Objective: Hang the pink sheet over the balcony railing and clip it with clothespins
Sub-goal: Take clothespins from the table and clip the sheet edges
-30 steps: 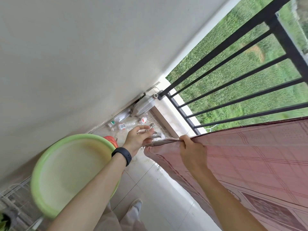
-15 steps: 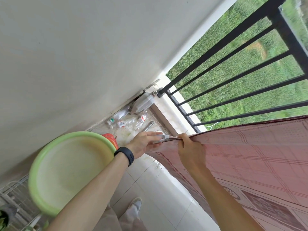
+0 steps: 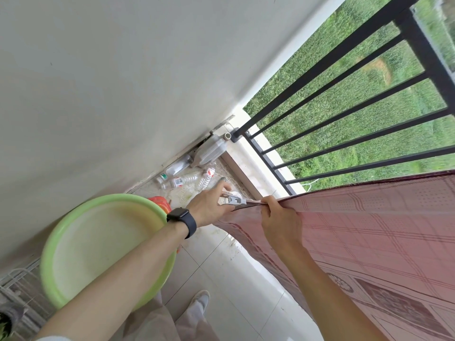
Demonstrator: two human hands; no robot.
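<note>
The pink patterned sheet [image 3: 369, 227] hangs over the black balcony railing [image 3: 344, 77] and fills the right of the view, covering the rail's top bar there. My right hand [image 3: 280, 217] pinches the sheet's folded top edge near its left end. My left hand [image 3: 209, 205], a dark watch on its wrist, grips a grey clothespin [image 3: 234, 201] whose jaws sit at the sheet's end, just left of my right fingers. Whether the pin bites the rail itself is hidden by the cloth.
A green basin [image 3: 103, 247] sits under my left forearm, with something orange [image 3: 160, 203] behind it. Plastic bottles [image 3: 182, 180] and a grey jug [image 3: 211, 150] lie in the floor corner by the white wall [image 3: 123, 82]. Tiled floor and my shoe [image 3: 200, 300] lie below.
My left hand closed from spread fingers onto the clothespin and brought it against the sheet's end. My right hand kept its pinch and shifted slightly.
</note>
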